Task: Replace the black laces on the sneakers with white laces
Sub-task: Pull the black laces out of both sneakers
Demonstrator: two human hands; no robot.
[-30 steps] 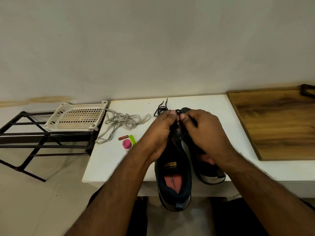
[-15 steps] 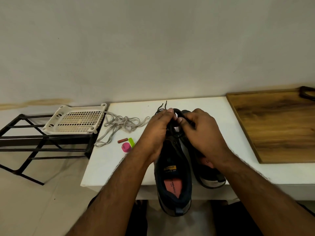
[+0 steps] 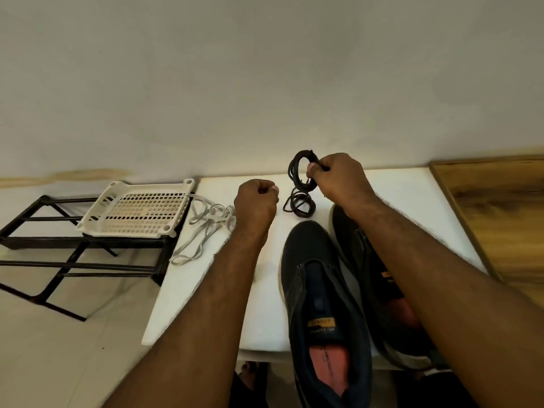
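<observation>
White tabletop [image 3: 397, 201] against a plain pale wall; wooden board [image 3: 500, 219] at 3 o'clock, black metal rack [image 3: 59, 260] with a cream perforated plastic tray [image 3: 138, 213] at 9 o'clock.

Your right hand [image 3: 338, 181] pinches a coiled black round lace [image 3: 301, 172], lifted at 12 o'clock; its lower loops [image 3: 298, 206] touch the tabletop just beyond the toes. Your left hand [image 3: 256, 204] is clenched, nothing visible in it, between the coil and the loose flat white laces [image 3: 206, 225] at 10 o'clock.

Near dark fabric sneaker [image 3: 321, 304], at 6 o'clock: eyelets look bare. Second dark sneaker [image 3: 382, 290] is mostly behind your right forearm; cannot tell its lacing.

Judgement: the removal step is closing for at least one shoe. Next: set the black coil down clear of the shoes, reach left for one white lace, find its tip and start at the toe-end eyelets. Separate the tangle first.
</observation>
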